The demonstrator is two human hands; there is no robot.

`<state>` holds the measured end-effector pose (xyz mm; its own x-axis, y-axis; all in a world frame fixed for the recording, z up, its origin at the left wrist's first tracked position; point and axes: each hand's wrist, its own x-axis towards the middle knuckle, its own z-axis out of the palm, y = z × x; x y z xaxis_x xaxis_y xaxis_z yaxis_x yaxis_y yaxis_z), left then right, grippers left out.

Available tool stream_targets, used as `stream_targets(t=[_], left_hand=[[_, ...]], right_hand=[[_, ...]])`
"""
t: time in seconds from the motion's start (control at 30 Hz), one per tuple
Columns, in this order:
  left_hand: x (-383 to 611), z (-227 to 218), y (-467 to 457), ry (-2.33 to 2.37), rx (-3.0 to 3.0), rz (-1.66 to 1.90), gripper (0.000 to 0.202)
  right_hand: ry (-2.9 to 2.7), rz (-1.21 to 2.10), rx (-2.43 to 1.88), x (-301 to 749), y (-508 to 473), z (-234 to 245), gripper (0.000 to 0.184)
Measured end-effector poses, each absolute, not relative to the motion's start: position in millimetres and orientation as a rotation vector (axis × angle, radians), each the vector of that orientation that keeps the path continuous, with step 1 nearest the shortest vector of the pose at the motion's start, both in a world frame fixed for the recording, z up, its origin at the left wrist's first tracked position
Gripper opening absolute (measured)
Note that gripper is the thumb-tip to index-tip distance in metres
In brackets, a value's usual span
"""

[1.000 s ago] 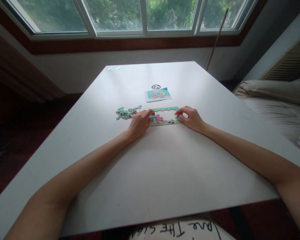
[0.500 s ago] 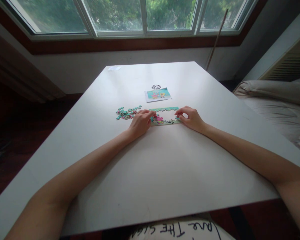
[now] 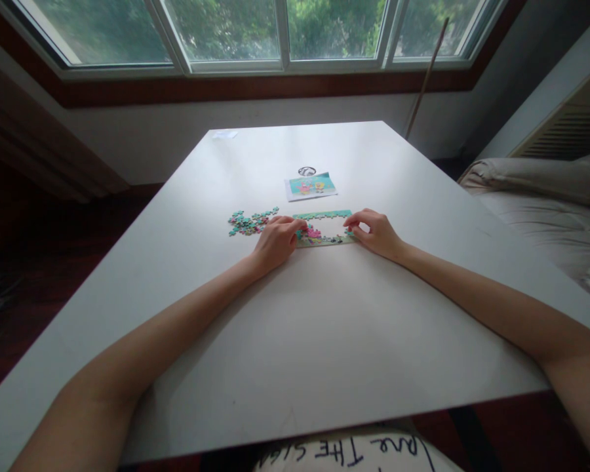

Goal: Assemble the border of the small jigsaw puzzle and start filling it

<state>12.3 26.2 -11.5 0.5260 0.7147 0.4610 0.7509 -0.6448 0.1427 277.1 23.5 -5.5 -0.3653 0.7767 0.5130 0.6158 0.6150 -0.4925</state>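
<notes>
A partly assembled jigsaw puzzle (image 3: pixel 323 215) lies flat on the white table, its border filled around a bare middle. Pink pieces (image 3: pixel 314 233) sit inside its left part. My left hand (image 3: pixel 278 237) rests over the puzzle's left edge with fingers bent together and fingertips down by the pink pieces; whatever they grip is hidden. At the right edge, my right hand (image 3: pixel 373 231) has thumb and forefinger pinched, with a small teal puzzle piece (image 3: pixel 349 231) at the fingertips. Left of my left hand is a pile of loose puzzle pieces (image 3: pixel 248 223), mostly teal.
Beyond the puzzle lies a picture sheet (image 3: pixel 311 187) with pink and yellow figures. Behind it is a small round black-and-white item (image 3: pixel 307 171). A scrap of clear wrapping (image 3: pixel 225 134) lies at the far left corner of the white table (image 3: pixel 295 328).
</notes>
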Motion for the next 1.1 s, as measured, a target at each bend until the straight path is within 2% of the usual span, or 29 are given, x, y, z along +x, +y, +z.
stream_targets(t=[0.97,1.1], left_hand=[[12.7,-11.1,26.4,-1.315,-2.682,-0.799,0.037],[13.2,-11.9,27.5,-1.362,-2.65,-0.835,0.028]], right_hand=[[-2.095,0.291,-1.1,277.3,24.0,-6.8,0.019],[-2.099,0.286,-1.1,277.5,23.8,-7.3,0.019]])
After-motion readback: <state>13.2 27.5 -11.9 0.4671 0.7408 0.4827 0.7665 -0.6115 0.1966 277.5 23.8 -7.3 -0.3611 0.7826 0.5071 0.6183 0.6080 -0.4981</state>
